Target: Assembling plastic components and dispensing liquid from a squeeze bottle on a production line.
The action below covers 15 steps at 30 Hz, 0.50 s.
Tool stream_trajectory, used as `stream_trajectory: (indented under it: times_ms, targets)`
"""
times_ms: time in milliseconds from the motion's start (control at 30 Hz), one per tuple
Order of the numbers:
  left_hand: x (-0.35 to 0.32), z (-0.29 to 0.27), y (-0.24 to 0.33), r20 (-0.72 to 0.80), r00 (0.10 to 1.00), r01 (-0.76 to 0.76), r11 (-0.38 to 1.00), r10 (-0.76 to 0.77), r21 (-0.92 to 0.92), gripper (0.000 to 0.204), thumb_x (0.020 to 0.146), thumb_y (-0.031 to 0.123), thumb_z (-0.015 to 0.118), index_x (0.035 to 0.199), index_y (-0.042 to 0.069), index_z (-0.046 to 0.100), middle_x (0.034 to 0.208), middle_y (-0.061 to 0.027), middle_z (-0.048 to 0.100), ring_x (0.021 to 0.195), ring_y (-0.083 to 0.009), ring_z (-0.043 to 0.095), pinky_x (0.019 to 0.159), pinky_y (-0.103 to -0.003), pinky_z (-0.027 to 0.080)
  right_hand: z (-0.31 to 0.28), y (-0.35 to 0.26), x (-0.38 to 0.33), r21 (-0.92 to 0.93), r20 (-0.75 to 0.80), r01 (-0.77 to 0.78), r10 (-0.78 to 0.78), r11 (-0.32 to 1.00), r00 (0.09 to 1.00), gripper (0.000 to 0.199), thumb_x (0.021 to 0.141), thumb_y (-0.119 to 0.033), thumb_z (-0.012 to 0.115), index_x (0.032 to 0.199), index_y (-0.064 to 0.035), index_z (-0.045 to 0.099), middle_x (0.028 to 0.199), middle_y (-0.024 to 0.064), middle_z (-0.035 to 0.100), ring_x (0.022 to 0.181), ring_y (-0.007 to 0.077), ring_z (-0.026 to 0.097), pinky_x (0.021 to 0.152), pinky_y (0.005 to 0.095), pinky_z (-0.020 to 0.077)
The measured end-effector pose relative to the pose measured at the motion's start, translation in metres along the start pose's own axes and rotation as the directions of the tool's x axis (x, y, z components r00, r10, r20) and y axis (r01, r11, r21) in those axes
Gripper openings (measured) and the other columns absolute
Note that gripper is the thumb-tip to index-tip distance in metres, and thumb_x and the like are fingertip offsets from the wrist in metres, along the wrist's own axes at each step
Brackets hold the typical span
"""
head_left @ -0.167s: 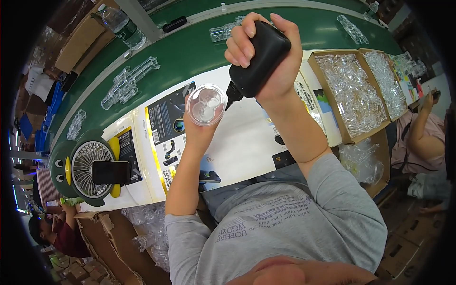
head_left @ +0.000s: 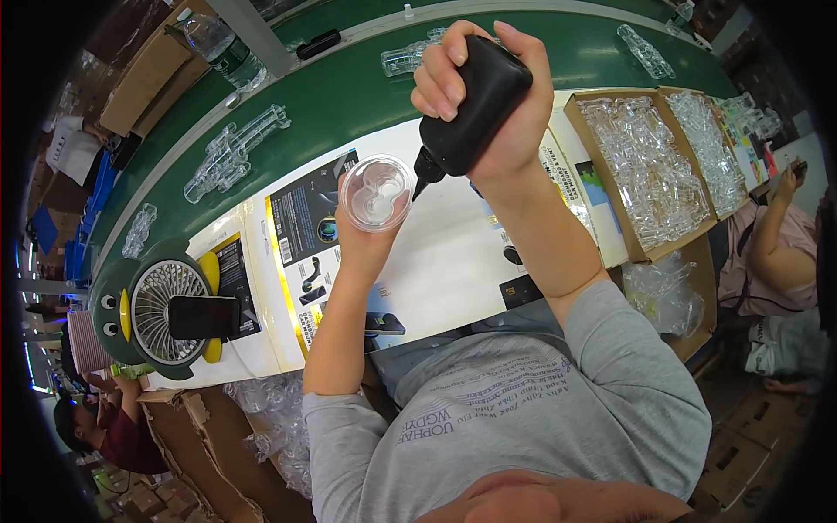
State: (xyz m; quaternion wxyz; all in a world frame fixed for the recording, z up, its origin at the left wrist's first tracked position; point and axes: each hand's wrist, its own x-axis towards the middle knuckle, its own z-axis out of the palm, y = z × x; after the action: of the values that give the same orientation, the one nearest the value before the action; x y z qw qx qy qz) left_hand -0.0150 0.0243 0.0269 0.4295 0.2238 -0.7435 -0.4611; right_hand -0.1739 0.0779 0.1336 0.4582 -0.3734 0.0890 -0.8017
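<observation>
My left hand [head_left: 363, 247] is closed around a clear round plastic part [head_left: 378, 193] shaped like a shallow cup, its round face turned up. My right hand [head_left: 521, 131] grips a black squeeze bottle [head_left: 478, 103], tilted so that its narrow nozzle points down and to the left. The nozzle tip is right beside the clear part's right rim; whether they touch I cannot tell. No liquid coming out can be made out. Below both hands lies a white printed cardboard sheet [head_left: 445, 261] spread over the green table [head_left: 336, 109].
Cartons of clear plastic parts [head_left: 641, 170] stand at the right. More clear parts [head_left: 234, 155] lie on the table's far side. At the left are a green penguin-shaped fan [head_left: 166, 305] and a phone [head_left: 204, 317]. A water bottle [head_left: 228, 54] stands at the back. People sit on both sides.
Both of my hands stay almost in place, with the bottle and the clear part held as before. A person in white at the far left and one at the right have shifted slightly.
</observation>
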Motion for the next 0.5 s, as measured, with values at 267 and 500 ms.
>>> stream_trajectory:
  times_ms: [267,500]
  targets:
    - [-0.0011,-0.0009,0.0015,-0.010,1.000,0.004,0.999,-0.004,0.033,0.044,0.070,0.008,0.073,0.107,0.002,0.050,0.101,-0.0072,0.053,0.094,-0.0166,0.053,0.084,-0.027,0.041,-0.0047,-0.0026,0.0024,0.035,0.040,-0.009,0.008,0.999,0.999,0.035,0.087,-0.037,0.031,0.075,-0.0064,0.042,0.058,0.0044,0.042,0.052,0.0140,0.038,0.052,0.0257,0.0339]
    - [-0.0020,-0.0011,0.0051,-0.005,0.998,-0.062,0.987,0.063,0.149,0.045,0.070,0.008,0.073,0.108,0.002,0.050,0.103,-0.0078,0.053,0.095,-0.0178,0.053,0.084,-0.028,0.041,-0.0057,-0.0042,0.0026,0.047,0.008,0.006,-0.006,0.999,1.000,0.034,0.087,-0.036,0.031,0.075,-0.0064,0.043,0.057,0.0036,0.041,0.051,0.0132,0.038,0.051,0.0253,0.0338]
